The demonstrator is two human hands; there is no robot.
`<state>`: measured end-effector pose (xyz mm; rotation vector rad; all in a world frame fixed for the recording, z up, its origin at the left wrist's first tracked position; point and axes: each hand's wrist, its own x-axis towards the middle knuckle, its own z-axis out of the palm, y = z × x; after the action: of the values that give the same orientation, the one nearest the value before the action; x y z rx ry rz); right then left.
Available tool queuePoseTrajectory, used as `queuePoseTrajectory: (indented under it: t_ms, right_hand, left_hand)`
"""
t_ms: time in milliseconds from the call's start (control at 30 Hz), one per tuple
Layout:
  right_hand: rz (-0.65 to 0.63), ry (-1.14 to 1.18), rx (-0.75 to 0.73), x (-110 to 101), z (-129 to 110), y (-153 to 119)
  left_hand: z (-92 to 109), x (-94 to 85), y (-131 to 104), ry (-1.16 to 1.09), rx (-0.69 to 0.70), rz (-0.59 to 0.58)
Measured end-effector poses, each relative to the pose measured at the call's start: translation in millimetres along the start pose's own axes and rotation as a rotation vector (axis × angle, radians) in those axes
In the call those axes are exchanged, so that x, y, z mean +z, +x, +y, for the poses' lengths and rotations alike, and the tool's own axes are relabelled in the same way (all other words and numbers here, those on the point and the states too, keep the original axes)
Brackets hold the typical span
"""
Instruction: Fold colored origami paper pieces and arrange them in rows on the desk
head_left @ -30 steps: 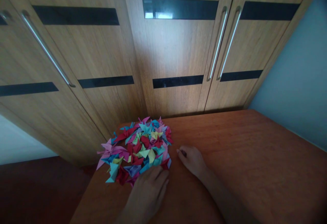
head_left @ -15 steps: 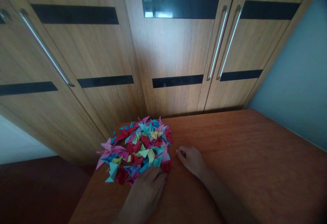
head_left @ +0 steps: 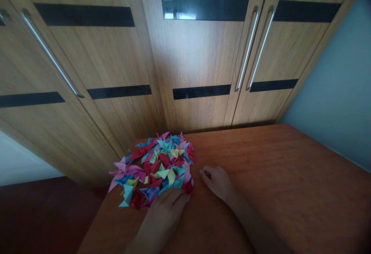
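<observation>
A pile of folded paper cranes (head_left: 164,159) in pink, red, blue, green and yellow lies on the left part of the wooden table (head_left: 275,176). My left hand (head_left: 168,207) is at its near edge, fingers together and bent down over the paper. Its fingertips are partly hidden and close against a red paper crane (head_left: 188,186); a pale paper tip peeks out beside them. Right of the pile, my right hand (head_left: 217,180) rests on the tabletop, loosely curled, with nothing visible in it and apart from the cranes.
Behind the table stands a wooden wardrobe (head_left: 197,57) with dark strips and long metal handles (head_left: 246,49). A pale blue wall (head_left: 342,92) rises on the right. Dark floor (head_left: 43,215) shows past the table's left edge.
My left hand has shifted slightly, and the red crane by its fingertips has turned and moved a little away from me. My right hand has stayed in place.
</observation>
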<state>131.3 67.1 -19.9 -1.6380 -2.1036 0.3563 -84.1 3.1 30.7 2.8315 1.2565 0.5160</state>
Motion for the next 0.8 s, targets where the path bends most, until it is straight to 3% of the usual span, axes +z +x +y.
queuePoseTrajectory:
  t_ms: [133, 267, 333, 400, 533, 667, 800]
  right_hand:
    - [0.010, 0.007, 0.010, 0.1, -0.7, 0.2]
    - [0.031, 0.022, 0.002, 1.0, -0.5, 0.4]
    - [0.038, 0.027, 0.004, 1.8, 0.5, 1.6]
    - [0.040, 0.035, 0.017, 2.5, 1.9, 3.5]
    - [0.038, 0.063, 0.039, 3.4, 4.3, 6.8]
    - [0.051, 0.077, 0.045, 3.6, 4.9, 7.7]
    - [0.058, 0.096, 0.050, 3.2, 4.9, 8.7]
  left_hand:
    - [-6.6, -11.2, 26.5, -0.072, 0.023, 0.132]
    - [-20.9, -14.9, 86.2, -0.122, -0.058, 0.228]
    - [-27.7, -10.6, 122.1, -0.078, -0.128, 0.171]
    - [-33.3, -1.8, 155.8, 0.012, -0.188, 0.036]
    - [-42.8, 24.9, 205.6, 0.049, -0.249, -0.052]
    - [-49.9, 50.5, 232.3, 0.065, -0.317, -0.118]
    - [-52.9, 65.1, 244.6, 0.069, -0.352, -0.148]
